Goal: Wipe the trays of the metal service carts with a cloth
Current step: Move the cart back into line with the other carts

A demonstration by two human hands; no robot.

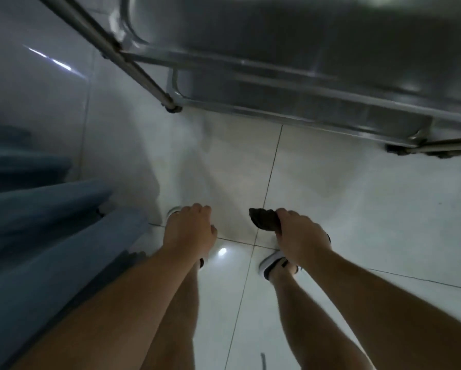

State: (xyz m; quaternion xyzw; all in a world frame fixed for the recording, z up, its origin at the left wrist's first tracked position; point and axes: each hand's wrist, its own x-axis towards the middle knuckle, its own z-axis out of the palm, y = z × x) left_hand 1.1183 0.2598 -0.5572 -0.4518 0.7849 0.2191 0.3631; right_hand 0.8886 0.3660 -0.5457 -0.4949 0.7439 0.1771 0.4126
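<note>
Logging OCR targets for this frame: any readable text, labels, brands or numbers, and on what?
None readable.
Metal cart: trays and frame are motion-blurred, no label or marking shows.
Dark cloth in the right hand: no tag or print visible.
Sandal: dark and white bands only, no legible brand.
Blue fabric and floor tiles: plain.

cart trays [290, 36]: motion-blurred, cut off at top and right edges | cloth [264, 218]: partly hidden inside right hand [301, 236] | feet: mostly hidden behind both hands
</note>
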